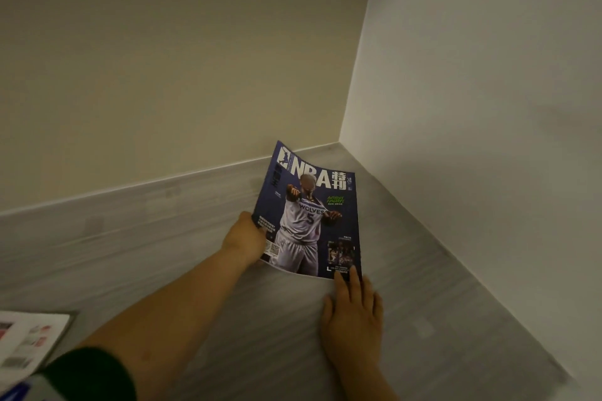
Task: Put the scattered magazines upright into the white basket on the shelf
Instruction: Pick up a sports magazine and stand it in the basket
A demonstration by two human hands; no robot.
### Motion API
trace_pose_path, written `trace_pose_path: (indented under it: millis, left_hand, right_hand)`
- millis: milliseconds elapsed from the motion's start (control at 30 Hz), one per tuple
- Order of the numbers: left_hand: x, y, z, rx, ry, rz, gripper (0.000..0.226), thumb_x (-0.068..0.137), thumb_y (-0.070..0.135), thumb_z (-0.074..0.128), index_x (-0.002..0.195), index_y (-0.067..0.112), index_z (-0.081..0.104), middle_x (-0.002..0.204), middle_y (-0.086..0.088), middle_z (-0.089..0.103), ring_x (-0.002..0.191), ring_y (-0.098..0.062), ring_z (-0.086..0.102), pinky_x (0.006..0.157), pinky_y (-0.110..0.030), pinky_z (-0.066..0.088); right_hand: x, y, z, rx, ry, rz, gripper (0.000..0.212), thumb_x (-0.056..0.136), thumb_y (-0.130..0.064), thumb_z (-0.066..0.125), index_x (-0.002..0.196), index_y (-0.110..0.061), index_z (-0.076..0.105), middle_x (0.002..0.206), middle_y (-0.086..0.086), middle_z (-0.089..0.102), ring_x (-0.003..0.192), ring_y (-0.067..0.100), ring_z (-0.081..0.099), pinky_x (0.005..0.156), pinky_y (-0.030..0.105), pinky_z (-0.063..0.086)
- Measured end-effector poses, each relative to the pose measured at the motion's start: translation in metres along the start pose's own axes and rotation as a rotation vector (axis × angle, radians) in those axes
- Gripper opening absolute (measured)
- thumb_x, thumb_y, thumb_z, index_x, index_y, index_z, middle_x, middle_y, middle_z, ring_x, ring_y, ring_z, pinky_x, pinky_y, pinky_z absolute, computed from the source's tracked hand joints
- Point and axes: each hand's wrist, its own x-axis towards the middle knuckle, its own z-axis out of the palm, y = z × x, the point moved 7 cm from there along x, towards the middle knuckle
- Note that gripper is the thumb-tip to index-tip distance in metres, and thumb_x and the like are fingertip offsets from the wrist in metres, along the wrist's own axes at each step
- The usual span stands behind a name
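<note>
A dark blue basketball magazine (312,212) with a player in a white jersey on its cover is lifted off the grey wood-grain surface (423,286), its spine side raised and the cover curving. My left hand (246,238) grips its left edge near the lower corner. My right hand (353,309) lies with fingers spread at the magazine's lower right corner, fingertips touching the cover. Another magazine (29,342) with pale pages lies flat at the lower left. No white basket is in view.
The grey surface (130,238) ends in a corner between a cream wall (179,58) at the back and a white wall (488,91) on the right. A blue object (13,395) shows at the bottom left edge.
</note>
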Motion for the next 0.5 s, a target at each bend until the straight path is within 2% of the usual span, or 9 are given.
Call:
trace_pose_path:
  millis: [100,167,233,300,400,500]
  left_hand:
    - [-0.028,-0.001,-0.014,-0.178,0.073,0.035,0.023,0.09,0.008,0.04,0.111,-0.003,0.042,0.093,-0.021,0.057,0.077,-0.036,0.056,0.063,-0.034,0.047]
    - [-0.048,-0.008,-0.034,-0.244,0.115,0.071,0.018,0.091,0.008,0.041,0.107,0.002,0.044,0.076,-0.007,0.052,0.063,-0.025,0.053,0.052,-0.03,0.05]
    - [-0.065,-0.018,-0.062,-0.269,0.151,0.121,0.005,0.09,0.007,0.043,0.093,0.011,0.045,0.078,-0.009,0.053,0.067,-0.029,0.054,0.061,-0.041,0.054]
    - [-0.084,-0.028,-0.092,-0.271,0.165,0.168,0.013,0.09,0.008,0.044,0.084,0.019,0.041,0.083,-0.013,0.055,0.075,-0.034,0.057,0.072,-0.052,0.053]
    - [-0.115,-0.044,-0.134,-0.266,0.161,0.249,0.014,0.091,0.01,0.044,0.086,0.022,0.04,0.082,-0.011,0.057,0.077,-0.036,0.06,0.071,-0.053,0.053]
    - [-0.146,-0.064,-0.18,-0.289,0.175,0.334,0.022,0.09,0.012,0.046,0.079,0.03,0.041,0.077,-0.006,0.059,0.075,-0.033,0.06,0.069,-0.051,0.051]
  right_hand:
    - [-0.005,-0.001,-0.009,0.067,0.045,-0.042,0.052,0.091,-0.025,0.034,0.141,-0.026,0.021,0.155,-0.002,0.011,0.143,0.016,0.007,0.117,0.033,0.003]
    - [-0.011,0.001,-0.017,0.227,0.086,-0.038,0.052,0.089,-0.015,0.042,0.139,-0.02,0.029,0.152,0.001,0.024,0.139,0.017,0.022,0.115,0.03,0.011]
    - [-0.016,0.003,-0.027,0.451,0.126,0.063,0.051,0.088,-0.008,0.045,0.137,-0.013,0.033,0.148,0.008,0.033,0.134,0.022,0.031,0.113,0.032,0.02]
    - [-0.019,-0.01,-0.034,0.725,0.11,0.176,0.049,0.091,-0.01,0.044,0.138,-0.01,0.029,0.146,0.015,0.034,0.133,0.029,0.034,0.11,0.038,0.027]
    - [-0.018,-0.07,-0.043,1.011,0.016,0.152,0.054,0.092,-0.017,0.047,0.14,-0.008,0.023,0.146,0.018,0.032,0.13,0.033,0.036,0.101,0.041,0.035]
    - [-0.023,-0.134,-0.054,1.214,-0.031,0.104,0.044,0.088,-0.014,0.055,0.128,-0.006,0.041,0.128,0.018,0.053,0.104,0.03,0.055,0.084,0.037,0.042]
